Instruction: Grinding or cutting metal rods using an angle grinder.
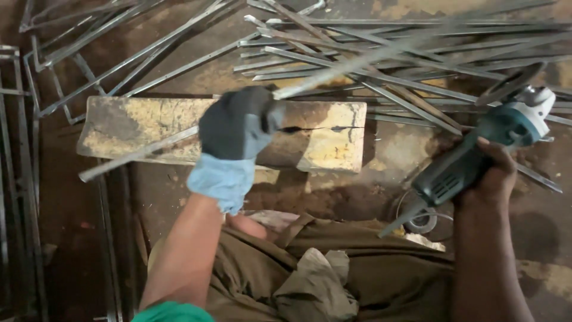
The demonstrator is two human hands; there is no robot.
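Steel is everywhere on this workshop floor, and the left hand (pixel 238 122) — in a dark glove with a pale blue cuff — is clenched around one long metal strip (pixel 333 68). The strip's long axis runs on a diagonal: its near end points down toward the lower left, past the edge of a worn wooden block (pixel 322 140), and its far end rises to the upper right, where it blurs into the heap of other metal strips (pixel 417 53) and cannot be followed to its tip. Where the strip passes through the glove it is hidden, and it lies across the top of the block.

The right hand (pixel 491 176), bare, has its grip closed on the body of a teal angle grinder (pixel 476 152). The grinder's long axis also slants, its pale head pointing up and right, its tail end down and left toward a cable (pixel 417 217) coiled on the floor. The disc side of the head is hard to make out against the strips behind it.

Both forearms are cut off by the lower edge — as are the person's olive-brown trousers (pixel 333 274).
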